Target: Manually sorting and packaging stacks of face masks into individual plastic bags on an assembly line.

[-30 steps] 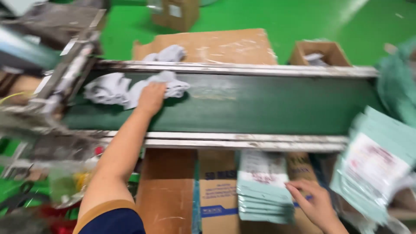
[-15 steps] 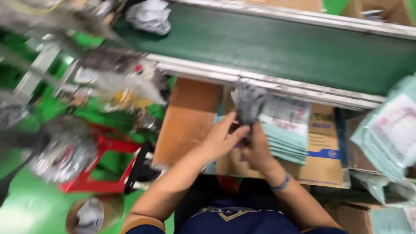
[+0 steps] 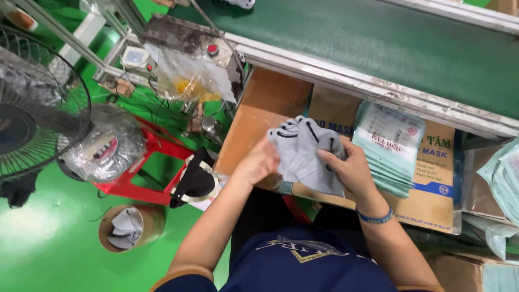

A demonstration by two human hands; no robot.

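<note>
**Both hands closed on a bundle of grey masks**

A green conveyor belt [image 3: 389,48] runs across the top of the view, edged by a metal rail [image 3: 378,89]; below it lies a flat cardboard box [image 3: 432,178], and on that a stack of pale green packets [image 3: 386,148] just beside the right hand; to the far left stands a black fan [image 3: 32,108], with a red stool [image 3: 146,162] near it and a round cardboard tub [image 3: 127,227] on the green floor. In front of the person's chest, above the cardboard, sits the bundle of grey masks [image 3: 308,154]; the left hand [image 3: 259,162] grips its left edge; the right hand [image 3: 351,170] clamps its right side, thumb on top; the hands are close together, the bundle between them.
</note>
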